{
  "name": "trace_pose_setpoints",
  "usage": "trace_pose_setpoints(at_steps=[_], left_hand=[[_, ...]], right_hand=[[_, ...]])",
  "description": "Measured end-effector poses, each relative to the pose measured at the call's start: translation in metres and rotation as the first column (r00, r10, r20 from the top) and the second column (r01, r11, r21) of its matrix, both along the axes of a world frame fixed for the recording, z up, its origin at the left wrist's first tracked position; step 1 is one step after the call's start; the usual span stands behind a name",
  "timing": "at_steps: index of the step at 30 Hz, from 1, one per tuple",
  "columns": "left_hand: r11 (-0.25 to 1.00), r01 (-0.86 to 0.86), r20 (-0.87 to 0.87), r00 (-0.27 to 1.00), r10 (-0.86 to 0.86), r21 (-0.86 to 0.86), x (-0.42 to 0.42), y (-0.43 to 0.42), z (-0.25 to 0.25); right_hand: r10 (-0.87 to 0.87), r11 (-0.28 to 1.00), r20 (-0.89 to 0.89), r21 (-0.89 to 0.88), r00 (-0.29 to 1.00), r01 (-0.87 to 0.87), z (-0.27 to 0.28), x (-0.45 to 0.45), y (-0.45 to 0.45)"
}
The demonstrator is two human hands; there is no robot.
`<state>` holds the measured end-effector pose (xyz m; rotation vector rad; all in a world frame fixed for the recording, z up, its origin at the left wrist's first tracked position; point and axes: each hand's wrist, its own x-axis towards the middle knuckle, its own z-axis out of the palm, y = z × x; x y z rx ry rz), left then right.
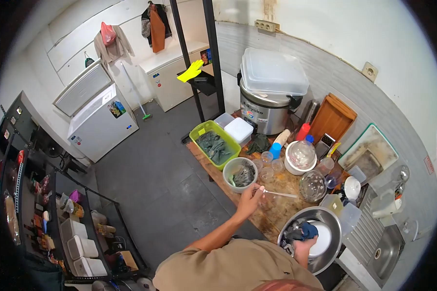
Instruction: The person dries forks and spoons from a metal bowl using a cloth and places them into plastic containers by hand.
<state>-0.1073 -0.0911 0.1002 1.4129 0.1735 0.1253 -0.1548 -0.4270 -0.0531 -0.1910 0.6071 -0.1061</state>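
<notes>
My left hand (249,202) is closed on the end of a thin, light-coloured utensil (280,194), which points right over the wooden table. Just beyond that hand is a round tub (240,175) with dark items inside. My right hand (304,246) grips a dark blue-grey cloth (306,231) inside a large steel bowl (332,217). A white round dish (320,239) lies in the same bowl, beside the cloth.
On the wooden table (272,213) stand a green basin (195,133) with dark cloth, a large steel cooker (264,114), a white bucket (298,169), glass jars and a glass bowl (313,186). A sink (387,250) is at right, shelves (102,203) at left.
</notes>
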Motion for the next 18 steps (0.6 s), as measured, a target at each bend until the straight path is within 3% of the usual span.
trace_pose_setpoints(at_steps=[1, 3, 4, 6, 9, 11, 13, 16, 18], left_hand=[[1.000, 0.008, 0.027, 1.000, -0.007, -0.021, 0.007, -0.004, -0.004], [1.000, 0.016, 0.060, 0.998, -0.016, 0.005, 0.010, -0.010, 0.014], [0.999, 0.019, 0.093, 0.995, -0.022, 0.038, 0.012, -0.012, 0.023], [1.000, 0.023, 0.087, 0.996, -0.025, 0.021, 0.014, -0.013, 0.035], [0.999, 0.038, 0.035, 0.999, -0.038, 0.001, 0.009, -0.009, 0.056], [0.999, 0.050, -0.007, 0.999, -0.050, -0.005, 0.003, -0.007, 0.065], [1.000, 0.012, -0.012, 1.000, -0.012, 0.015, 0.000, -0.006, 0.066], [0.999, 0.021, -0.038, 0.999, -0.020, 0.031, -0.010, -0.002, 0.070], [1.000, 0.016, -0.090, 0.996, -0.014, 0.016, -0.019, 0.000, 0.076]], right_hand=[[-0.003, 1.000, 0.003, -0.008, 1.000, 0.003, -0.010, 0.004, -0.008], [-0.004, 1.000, 0.241, 0.028, 0.971, -0.003, -0.037, 0.004, -0.029], [-0.004, 1.000, 0.238, 0.023, 0.971, -0.001, -0.016, 0.002, -0.027], [-0.110, 0.994, -0.091, 0.010, 0.990, 0.112, 0.063, -0.001, -0.001], [-0.044, 0.999, -0.128, 0.008, 0.991, 0.045, 0.086, -0.005, -0.004], [-0.022, 0.994, -0.114, 0.104, 0.993, 0.034, 0.106, -0.010, -0.004], [-0.060, 0.998, -0.159, -0.039, 0.985, 0.054, 0.101, -0.008, -0.007], [-0.046, 0.997, -0.126, -0.060, 0.991, 0.039, 0.099, -0.014, -0.006], [-0.049, 0.999, -0.209, -0.031, 0.977, 0.043, 0.097, -0.021, -0.004]])
